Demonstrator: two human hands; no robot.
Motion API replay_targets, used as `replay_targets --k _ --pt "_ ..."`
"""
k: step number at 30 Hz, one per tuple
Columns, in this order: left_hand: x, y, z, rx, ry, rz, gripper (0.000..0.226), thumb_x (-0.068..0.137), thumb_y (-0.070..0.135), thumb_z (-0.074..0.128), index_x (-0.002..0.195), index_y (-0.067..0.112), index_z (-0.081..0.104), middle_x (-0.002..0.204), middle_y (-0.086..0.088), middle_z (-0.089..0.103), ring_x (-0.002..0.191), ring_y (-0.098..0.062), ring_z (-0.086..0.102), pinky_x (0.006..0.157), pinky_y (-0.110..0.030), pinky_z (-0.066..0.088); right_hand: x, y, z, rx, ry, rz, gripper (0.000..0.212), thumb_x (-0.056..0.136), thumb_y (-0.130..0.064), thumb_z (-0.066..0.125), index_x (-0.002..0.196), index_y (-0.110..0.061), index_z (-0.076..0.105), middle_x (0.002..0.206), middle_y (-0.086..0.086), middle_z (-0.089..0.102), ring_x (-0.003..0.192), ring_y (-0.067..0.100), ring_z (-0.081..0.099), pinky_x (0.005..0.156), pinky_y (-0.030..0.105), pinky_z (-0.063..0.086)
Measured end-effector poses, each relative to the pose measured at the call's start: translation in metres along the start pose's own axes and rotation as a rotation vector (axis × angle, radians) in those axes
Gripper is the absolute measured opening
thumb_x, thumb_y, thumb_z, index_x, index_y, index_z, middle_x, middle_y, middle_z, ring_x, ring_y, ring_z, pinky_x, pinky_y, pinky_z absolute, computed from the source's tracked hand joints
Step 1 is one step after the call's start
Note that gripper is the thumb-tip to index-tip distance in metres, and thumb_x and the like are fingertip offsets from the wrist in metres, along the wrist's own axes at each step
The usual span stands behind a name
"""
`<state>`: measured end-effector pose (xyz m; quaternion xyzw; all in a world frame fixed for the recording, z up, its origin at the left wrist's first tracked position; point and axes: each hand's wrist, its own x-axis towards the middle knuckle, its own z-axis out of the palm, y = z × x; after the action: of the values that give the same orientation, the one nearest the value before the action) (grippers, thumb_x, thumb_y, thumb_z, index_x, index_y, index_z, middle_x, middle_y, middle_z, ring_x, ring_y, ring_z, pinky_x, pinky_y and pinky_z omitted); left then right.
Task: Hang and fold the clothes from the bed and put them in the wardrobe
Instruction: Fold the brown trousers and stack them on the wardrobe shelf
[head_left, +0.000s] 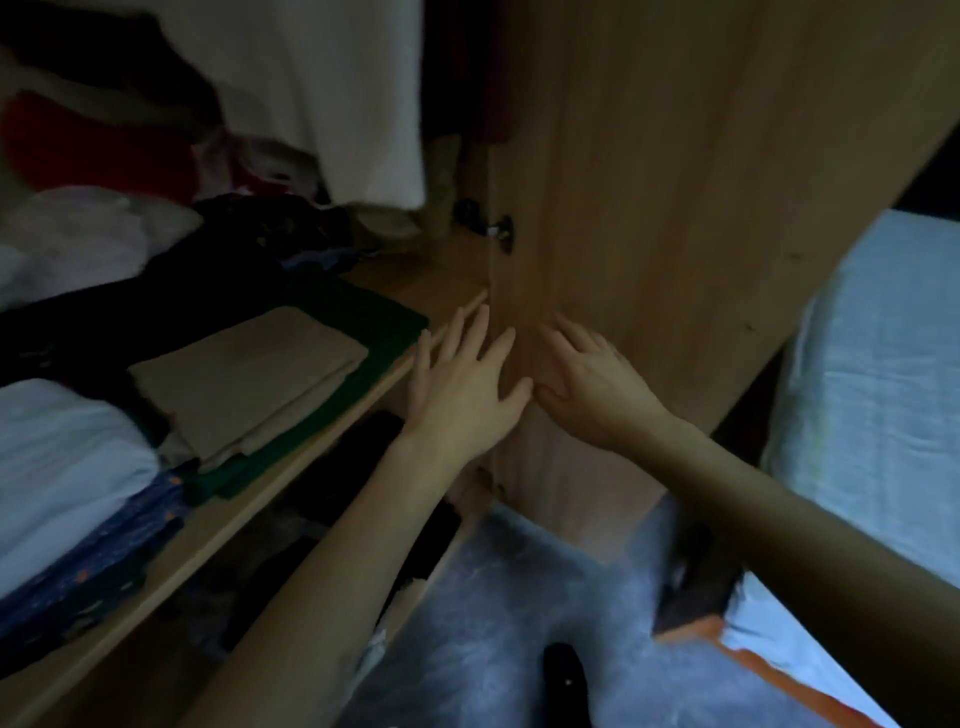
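Note:
A folded beige garment (249, 379) lies on a folded green one (363, 322) on the wardrobe shelf (218, 525). My left hand (462, 384) hovers with fingers spread near the shelf's right end, holding nothing. Beside it, my right hand (587, 384) rests flat with straight fingers against the wooden wardrobe door (675, 208). A white garment (337, 93) hangs above the shelf. The bed (872, 374) with a light blue sheet shows at the right.
Dark clothes (156, 306), a white bundle (57, 467) and a navy patterned cloth (104, 551) crowd the shelf's left. More dark items fill the compartment below (363, 483). A door hinge (501, 228) sits at the shelf's back. Grey floor (493, 597) lies underfoot.

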<state>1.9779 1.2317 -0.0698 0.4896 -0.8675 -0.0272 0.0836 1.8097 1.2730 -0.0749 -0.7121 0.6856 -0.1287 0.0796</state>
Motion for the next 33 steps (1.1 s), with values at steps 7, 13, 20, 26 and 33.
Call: replay_targets --k 7,13,20,26,33 --pt "0.021 0.109 0.005 -0.036 -0.021 0.279 0.065 0.094 0.058 0.036 0.152 0.033 0.022 0.163 0.003 0.006 0.149 -0.018 0.0 0.119 -0.047 0.003 -0.082 0.076 -0.042 0.1 0.058 0.237 0.067 0.091 -0.041 0.055 0.149 -0.019 0.029 0.157 0.006 0.026 0.141 0.025 0.029 0.115 0.039 0.028" --pt "0.028 0.232 0.009 -0.076 -0.054 0.57 0.063 0.094 0.057 0.036 0.152 0.035 0.023 0.163 0.005 0.004 0.15 -0.015 0.0 0.119 -0.045 0.007 -0.182 0.148 -0.078 0.108 0.044 0.42 0.058 0.091 -0.027 0.059 0.144 -0.012 0.04 0.145 0.01 0.042 0.132 0.024 0.043 0.105 0.023 0.027" --pt "0.003 0.393 0.023 -0.079 -0.091 0.811 0.062 0.095 0.059 0.033 0.151 0.036 0.024 0.163 0.006 0.003 0.15 -0.015 0.001 0.12 -0.045 0.007 -0.325 0.233 -0.118 0.093 0.163 0.692 0.056 0.094 -0.033 0.055 0.145 -0.017 0.038 0.147 0.005 0.04 0.134 0.023 0.04 0.107 0.03 0.029" --pt "-0.025 0.525 0.036 -0.065 -0.136 0.961 0.06 0.096 0.058 0.034 0.151 0.034 0.026 0.163 0.005 0.003 0.15 -0.016 0.002 0.12 -0.045 0.009 -0.44 0.3 -0.151 0.073 0.222 0.848 0.058 0.093 -0.035 0.055 0.146 -0.019 0.037 0.148 0.005 0.04 0.125 0.021 0.048 0.102 0.027 0.033" --pt "-0.039 0.636 0.051 -0.011 -0.193 1.025 0.059 0.097 0.058 0.033 0.15 0.034 0.027 0.163 0.005 0.001 0.149 -0.018 0.004 0.119 -0.046 0.011 -0.522 0.374 -0.184 0.057 0.299 0.917 0.057 0.092 -0.032 0.055 0.145 -0.018 0.038 0.144 0.007 0.043 0.127 0.023 0.045 0.101 0.033 0.038"
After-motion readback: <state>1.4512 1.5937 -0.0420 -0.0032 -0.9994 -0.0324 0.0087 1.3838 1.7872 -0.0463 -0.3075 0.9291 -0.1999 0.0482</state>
